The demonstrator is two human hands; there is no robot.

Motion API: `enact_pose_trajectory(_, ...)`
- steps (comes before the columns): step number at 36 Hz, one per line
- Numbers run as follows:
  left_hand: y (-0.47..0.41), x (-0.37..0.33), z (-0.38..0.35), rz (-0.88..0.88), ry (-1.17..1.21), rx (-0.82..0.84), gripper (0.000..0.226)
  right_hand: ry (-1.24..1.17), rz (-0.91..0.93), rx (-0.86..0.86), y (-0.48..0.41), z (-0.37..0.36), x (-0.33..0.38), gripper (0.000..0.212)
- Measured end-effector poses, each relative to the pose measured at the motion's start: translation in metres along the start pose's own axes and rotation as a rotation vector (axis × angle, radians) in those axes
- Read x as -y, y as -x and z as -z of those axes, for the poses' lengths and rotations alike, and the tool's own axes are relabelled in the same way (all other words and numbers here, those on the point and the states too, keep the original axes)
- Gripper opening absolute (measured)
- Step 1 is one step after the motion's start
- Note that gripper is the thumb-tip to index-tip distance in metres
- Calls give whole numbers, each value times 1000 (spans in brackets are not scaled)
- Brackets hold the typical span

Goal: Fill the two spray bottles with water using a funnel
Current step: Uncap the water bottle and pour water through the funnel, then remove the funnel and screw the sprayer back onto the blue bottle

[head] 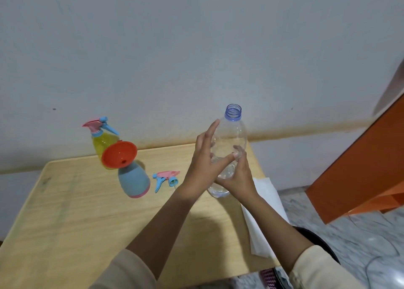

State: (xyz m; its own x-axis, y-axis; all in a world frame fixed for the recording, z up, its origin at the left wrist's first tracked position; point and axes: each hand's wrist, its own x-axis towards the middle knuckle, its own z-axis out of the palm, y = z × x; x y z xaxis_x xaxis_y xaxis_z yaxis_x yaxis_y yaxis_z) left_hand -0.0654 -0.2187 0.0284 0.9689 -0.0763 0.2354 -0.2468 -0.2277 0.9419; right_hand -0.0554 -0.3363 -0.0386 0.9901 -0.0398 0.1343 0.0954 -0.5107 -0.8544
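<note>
Two spray bottles [102,143] [134,181], one funnel [119,154], one water bottle [231,140], one loose sprayer head [167,179].

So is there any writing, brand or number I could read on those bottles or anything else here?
None can be read.
Clear bottle: no label.
Yellow spray bottle, blue spray bottle, funnel, loose sprayer: plain plastic, no print.
Paper: blank.

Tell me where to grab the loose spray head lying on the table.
Take the loose spray head by its pink top body, coming from above. It lies flat on the table with trigger and dip tube sticking out toward the person, and there is free space around it, right of the blue spray bottle.
</note>
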Motion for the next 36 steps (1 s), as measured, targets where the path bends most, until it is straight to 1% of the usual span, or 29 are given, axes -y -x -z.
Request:
enact_pose_trajectory(6,0,-2,0,-19,-12,20,82,-1,29,-6,2,2,-1,104)
enact_pose_trajectory(12,3,1,4,-53,-5,48,79,25,-40,-45,10,1,6,107)
enact_pose_trajectory(16,2,10,10,-75,-22,52,78,-76,-110,-123,20,-2,8,102)
enact_pose_trajectory(18,3,14,19,-72,-43,77,75,-107,-131,-176,28,-5,8,96)
enact_pose_trajectory(21,11,22,44,-71,-112,98,63,-93,-153,-268,43,-12,12,85)
enact_pose_trajectory(23,21,33,66,-65,-151,46,55,-70,-163,-343,56,-21,16,72)
enact_pose_trajectory(26,45,57,100,14,-199,-87,37,-46,-162,-408,73,-45,22,47)
enact_pose_trajectory(28,64,77,121,66,-250,-214,26,-52,-138,-372,81,-65,29,37)
enact_pose_trajectory(30,81,97,142,137,-288,-341,22,-74,-104,-275,81,-87,42,34)
enact_pose_trajectory(33,92,124,172,282,-322,-468,37,-99,-21,-92,69,-116,70,38)
enact_pose_trajectory(34,91,132,181,320,-325,-477,43,-96,10,-35,62,-124,80,43)
enact_pose_trajectory(36,84,142,195,374,-303,-442,55,-72,68,61,47,-140,101,60)
